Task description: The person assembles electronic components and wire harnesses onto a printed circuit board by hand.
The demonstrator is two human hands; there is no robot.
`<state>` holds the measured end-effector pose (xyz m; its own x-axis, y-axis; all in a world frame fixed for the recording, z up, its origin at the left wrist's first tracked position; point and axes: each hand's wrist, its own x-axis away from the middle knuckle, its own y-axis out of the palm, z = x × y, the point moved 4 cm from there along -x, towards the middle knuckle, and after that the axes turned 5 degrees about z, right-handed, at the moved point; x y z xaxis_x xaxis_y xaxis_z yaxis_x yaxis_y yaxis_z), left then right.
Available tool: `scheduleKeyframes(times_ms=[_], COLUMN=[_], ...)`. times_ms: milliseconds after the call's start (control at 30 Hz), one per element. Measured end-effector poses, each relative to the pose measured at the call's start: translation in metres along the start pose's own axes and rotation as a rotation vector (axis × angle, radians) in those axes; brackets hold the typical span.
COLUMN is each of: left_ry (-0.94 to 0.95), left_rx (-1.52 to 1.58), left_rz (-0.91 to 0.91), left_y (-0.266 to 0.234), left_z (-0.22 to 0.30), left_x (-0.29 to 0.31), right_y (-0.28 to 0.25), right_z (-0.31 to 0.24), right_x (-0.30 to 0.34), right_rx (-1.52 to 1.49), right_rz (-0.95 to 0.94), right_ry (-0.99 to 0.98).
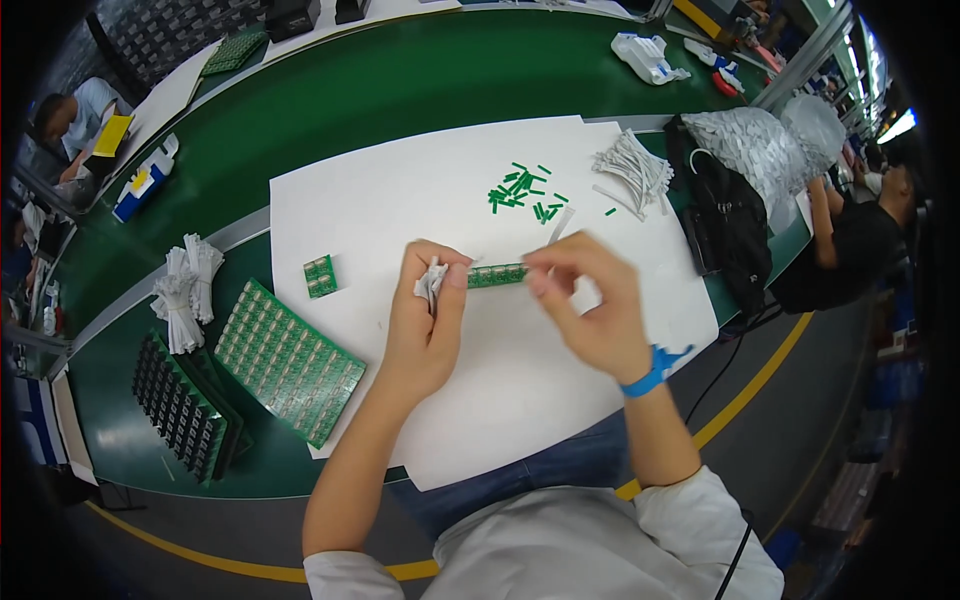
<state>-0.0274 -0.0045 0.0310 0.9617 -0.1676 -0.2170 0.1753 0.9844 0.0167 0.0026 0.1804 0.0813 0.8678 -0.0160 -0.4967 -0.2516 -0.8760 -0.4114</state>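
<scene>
Left hand [420,340] gripped a green circuit strip [495,276] and white bundle [430,283] above the white sheet [520,380]; whether the blurred right hand [606,318], curled at the strip's right end, gripped was unclear.

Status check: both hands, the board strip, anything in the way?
Left hand: gripping green board strip, white piece in same hand. Right hand: at strip's right end, grip blurred. Nothing covering strip's middle.
</scene>
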Motion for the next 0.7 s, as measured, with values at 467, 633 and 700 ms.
scheduleKeyframes(times_ms=[467,633,700], left_ry=[-0.256,-0.273,-0.313], left_rx=[0.303,0.303,0.299], left_rz=[-0.122,-0.135,-0.152], left_y=[0.022,0.024,0.024], left_z=[-0.018,-0.022,-0.023], left_x=[0.013,0.013,0.012], right_y=[0.046,0.048,0.044], right_z=[0.033,0.035,0.029], right_x=[0.044,0.043,0.036], right_rx=[-0.58,-0.592,-0.66], right_rz=[0.146,0.092,0.214], right_ry=[0.515,0.476,0.319])
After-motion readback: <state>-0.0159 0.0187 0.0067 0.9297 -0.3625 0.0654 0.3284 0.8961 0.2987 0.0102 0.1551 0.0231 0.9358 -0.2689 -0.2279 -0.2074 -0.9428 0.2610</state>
